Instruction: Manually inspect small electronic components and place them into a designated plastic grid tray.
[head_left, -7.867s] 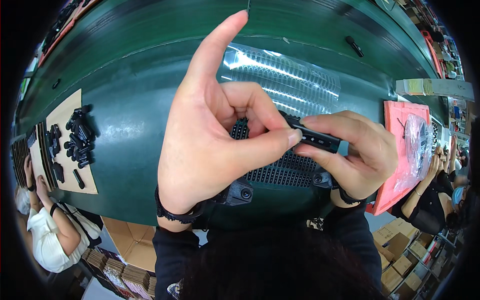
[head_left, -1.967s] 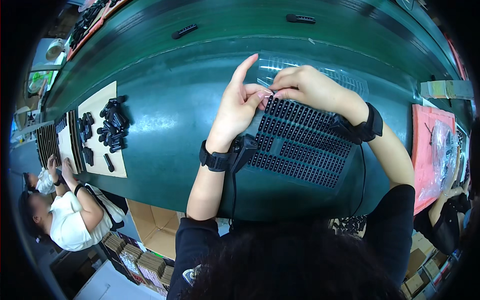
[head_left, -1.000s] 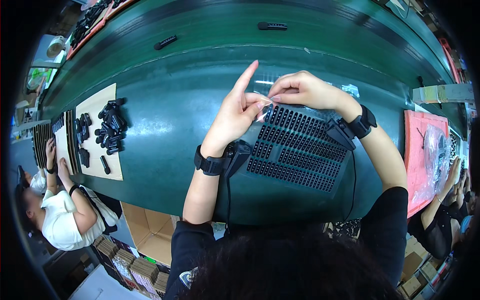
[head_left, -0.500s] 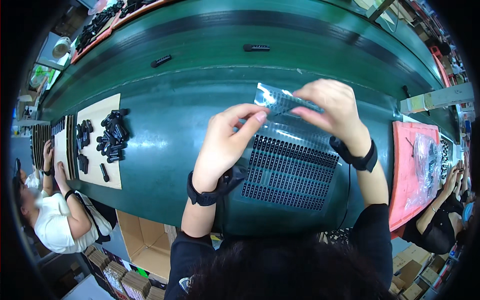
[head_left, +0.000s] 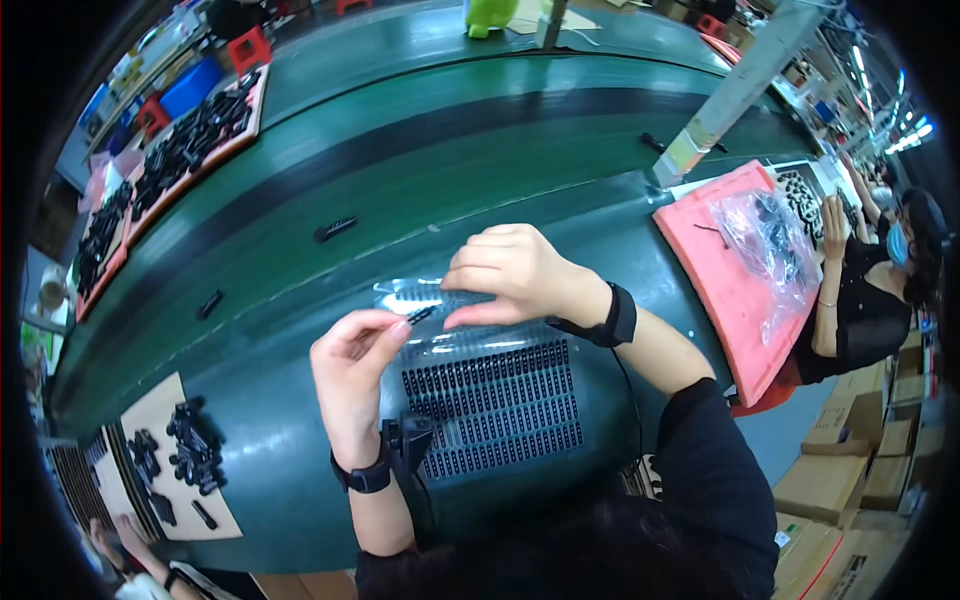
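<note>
A small black perforated strip (head_left: pixel 421 315) is pinched between the thumb and forefinger of my left hand (head_left: pixel 350 362). To its right my right hand (head_left: pixel 515 275) hovers with thumb and curled fingers apart, nothing visible between them. Beneath both hands lies a clear plastic film (head_left: pixel 400 297), its far edge lifted and shiny. Nearer to me a sheet of black perforated strips (head_left: pixel 490 405), set in several rows, rests on the green work surface; a few places in it show no strip. Black bands with small boxes circle both my wrists.
Black handheld devices (head_left: pixel 195 450) lie on cardboard at left. Single devices (head_left: pixel 335 228) sit on the green belt (head_left: pixel 420 130). At right are a pink foam tray (head_left: pixel 700 240) with a plastic bag, a grey post (head_left: pixel 720 110) and a masked co-worker. A cable runs beside my right arm.
The view has swung to the right. My right hand's thumb and fingers have parted from the film, and the black strip now shows clearly in my left fingertips.
</note>
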